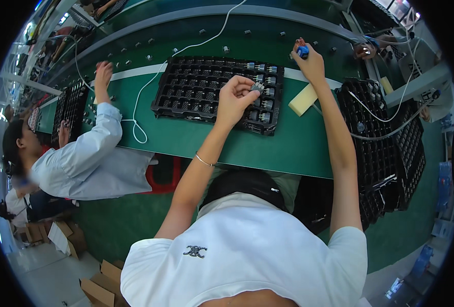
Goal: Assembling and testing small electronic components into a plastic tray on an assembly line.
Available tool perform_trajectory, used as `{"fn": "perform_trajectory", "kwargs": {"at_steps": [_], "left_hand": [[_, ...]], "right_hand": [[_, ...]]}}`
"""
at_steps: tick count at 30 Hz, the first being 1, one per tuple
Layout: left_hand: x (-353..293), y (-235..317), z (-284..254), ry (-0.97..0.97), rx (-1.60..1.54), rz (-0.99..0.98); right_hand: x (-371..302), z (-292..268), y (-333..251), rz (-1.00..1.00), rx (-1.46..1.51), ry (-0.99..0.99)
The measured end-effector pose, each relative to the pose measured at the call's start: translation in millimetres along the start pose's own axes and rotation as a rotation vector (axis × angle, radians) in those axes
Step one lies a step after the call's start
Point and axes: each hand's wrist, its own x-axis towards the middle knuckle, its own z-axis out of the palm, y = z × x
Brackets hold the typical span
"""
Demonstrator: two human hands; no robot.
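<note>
The black tray point(186, 84) lies on the green surface point(178, 135) at 12 o'clock from the wearer. By its cells, it looks only partly loaded: small metal parts point(266, 104) sit in the columns toward its 3 o'clock end, while the cells from the middle round to 9 o'clock show none, so most of the tray appears left to fill.

The left hand point(232, 102) is over the loaded end, its thumb and fingers pinched together on a small grey part point(257, 87). The right hand point(310, 64) is off the tray's 2 o'clock corner, its fingers closed around a blue object point(302, 51). A yellow block point(303, 100) lies at 3 o'clock, just beside the tray, and loose parts point(226, 49) are scattered beyond its 12 o'clock edge.

The left hand and wrist cover some cells, so their contents cannot be told. The blue object is mostly wrapped by the fingers; its kind is unclear. Stacked trays point(367, 117) at 4 o'clock are partly hidden by a cable, and the co-worker's tray point(70, 110) at 9 o'clock is too distorted to count.
</note>
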Motion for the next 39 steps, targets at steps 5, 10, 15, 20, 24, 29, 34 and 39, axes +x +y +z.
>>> {"fn": "perform_trajectory", "kwargs": {"at_steps": [5, 10, 15, 20, 24, 29, 34, 39], "left_hand": [[-17, 19, 12, -0.006, -0.017, 0.019], [-22, 28, 28, -0.061, 0.025, 0.030], [-28, 26, 27, -0.051, 0.046, 0.045], [-35, 27, 29, -0.045, 0.048, 0.048], [-37, 26, 24, -0.100, 0.039, -0.011], [-40, 20, 19, -0.154, 0.012, -0.062], [-50, 15, 24, -0.137, -0.009, -0.043], [-59, 17, 15, -0.196, 0.233, -0.091]], "right_hand": [[-75, -58, -85, 0.274, 1.112, -0.306], [-112, -78, -107, 0.342, 1.311, -0.402], [-123, -77, -109, 0.437, 1.397, -0.441], [-129, -73, -106, 0.437, 1.479, -0.326], [-136, -75, -119, 0.488, 1.471, -0.311], [-138, -79, -107, 0.486, 1.487, -0.526], [-149, -79, -108, 0.566, 1.532, -0.616], [-158, -91, -103, 0.525, 1.532, -0.679]]}}
